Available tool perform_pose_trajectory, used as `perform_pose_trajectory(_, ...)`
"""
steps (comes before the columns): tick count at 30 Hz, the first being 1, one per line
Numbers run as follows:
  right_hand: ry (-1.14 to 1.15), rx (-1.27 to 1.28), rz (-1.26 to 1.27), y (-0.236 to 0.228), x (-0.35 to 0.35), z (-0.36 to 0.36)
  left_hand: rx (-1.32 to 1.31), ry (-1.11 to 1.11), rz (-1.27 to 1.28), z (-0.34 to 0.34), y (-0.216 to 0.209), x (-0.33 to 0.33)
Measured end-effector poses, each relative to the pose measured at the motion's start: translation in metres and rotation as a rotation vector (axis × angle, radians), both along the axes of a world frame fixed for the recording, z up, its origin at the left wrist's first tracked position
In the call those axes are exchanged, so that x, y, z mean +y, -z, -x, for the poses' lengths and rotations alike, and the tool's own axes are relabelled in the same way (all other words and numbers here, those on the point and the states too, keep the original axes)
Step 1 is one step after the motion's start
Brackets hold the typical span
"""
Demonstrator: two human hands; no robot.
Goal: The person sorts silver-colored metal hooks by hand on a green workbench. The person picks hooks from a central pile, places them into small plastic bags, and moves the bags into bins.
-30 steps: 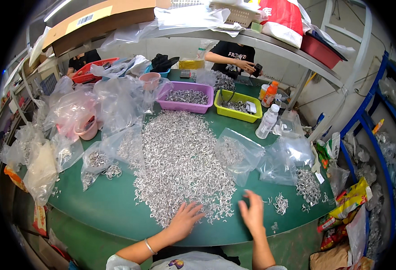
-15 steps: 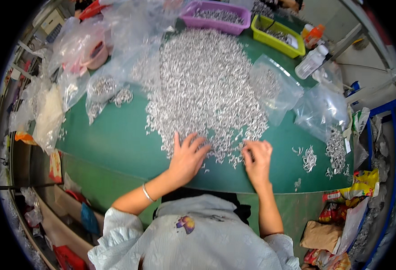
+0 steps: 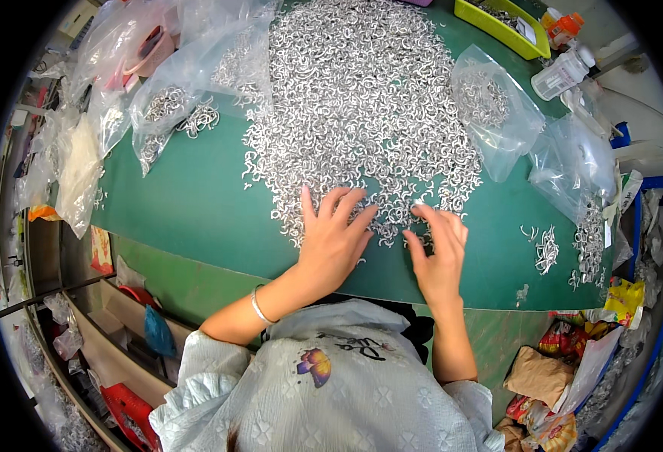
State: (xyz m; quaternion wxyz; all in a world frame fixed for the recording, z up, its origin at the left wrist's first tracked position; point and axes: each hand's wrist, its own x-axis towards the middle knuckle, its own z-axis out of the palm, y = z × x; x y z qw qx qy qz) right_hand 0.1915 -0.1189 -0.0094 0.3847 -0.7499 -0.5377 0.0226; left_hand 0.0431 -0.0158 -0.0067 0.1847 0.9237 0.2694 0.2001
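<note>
A broad heap of small curved silver metal pieces (image 3: 354, 113) covers the middle of the green table (image 3: 195, 203). At its near edge my left hand (image 3: 331, 245) rests with fingers spread, the tips among the loose pieces. My right hand (image 3: 438, 256) is just to the right of it, thumb and fingers apart over the heap's near right edge. Pieces lie between and around its fingertips, and I see none held. A little pile of similar pieces (image 3: 547, 251) sits apart on the right.
Clear plastic bags with pieces lie left (image 3: 167, 105) and right (image 3: 489, 105) of the heap. A yellow-green tray (image 3: 501, 29), a white bottle (image 3: 563, 74) and an orange-capped bottle (image 3: 565, 30) stand at the back right. A pink basket (image 3: 150, 53) is back left. Drawers (image 3: 120, 331) flank the table's left.
The whole view has shifted, so the heap sits higher in the picture. My right thumb and fingers, closer together before, are now apart. My left hand stays on the heap's near edge.
</note>
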Motion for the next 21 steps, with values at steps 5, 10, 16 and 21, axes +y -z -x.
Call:
perform_pose_trajectory(5,-0.065,-0.080,0.037,0.013,0.011,0.000,0.024,0.021,0.013,0.005,0.011,0.009)
perform_pose_trajectory(10,-0.075,-0.081,0.056,0.004,0.018,0.000,-0.038,0.024,0.123,0.013,0.002,0.002)
perform_pose_trajectory(16,-0.066,-0.050,0.013,0.012,0.021,-0.003,-0.105,0.061,0.187,0.008,0.003,-0.005)
perform_pose_trajectory(21,0.057,0.338,-0.142,-0.002,0.017,0.006,-0.258,0.026,0.343,0.015,-0.002,-0.007)
